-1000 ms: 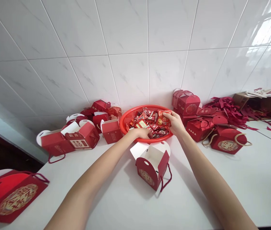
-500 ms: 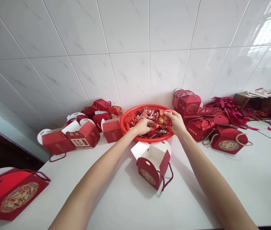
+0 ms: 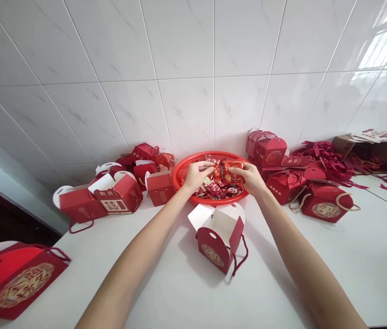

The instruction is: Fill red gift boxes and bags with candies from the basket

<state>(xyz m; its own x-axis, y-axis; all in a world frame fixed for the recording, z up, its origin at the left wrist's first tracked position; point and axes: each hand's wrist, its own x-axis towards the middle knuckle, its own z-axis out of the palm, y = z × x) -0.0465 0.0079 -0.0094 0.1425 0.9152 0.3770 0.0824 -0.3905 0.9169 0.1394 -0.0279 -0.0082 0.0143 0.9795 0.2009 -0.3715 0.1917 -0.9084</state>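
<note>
Both hands are over a red plastic basket (image 3: 184,170) full of wrapped candies (image 3: 214,188). My right hand (image 3: 252,178) pinches a red candy packet (image 3: 232,172) with gold print above the basket's right side. My left hand (image 3: 197,175) is closed, its thumb and fingers pinching a small red packet (image 3: 217,172) beside the other one. In front of the basket stands an open red gift box (image 3: 214,249), white inside, its flaps up and a dark red cord handle hanging on its right. The part of its interior that I see looks bare.
Red gift boxes (image 3: 116,194) stand left of the basket, and a larger one (image 3: 25,278) at the near left edge. More boxes (image 3: 326,201), some with rope handles, sit on the right. Behind them lie dark red ribbons (image 3: 320,153) and a cardboard box (image 3: 378,148). A tiled wall (image 3: 186,109) rises behind.
My left hand has risen from among the candies, now pinching a small red packet. My right hand still holds its packet, now turned flatter and slightly lower.
</note>
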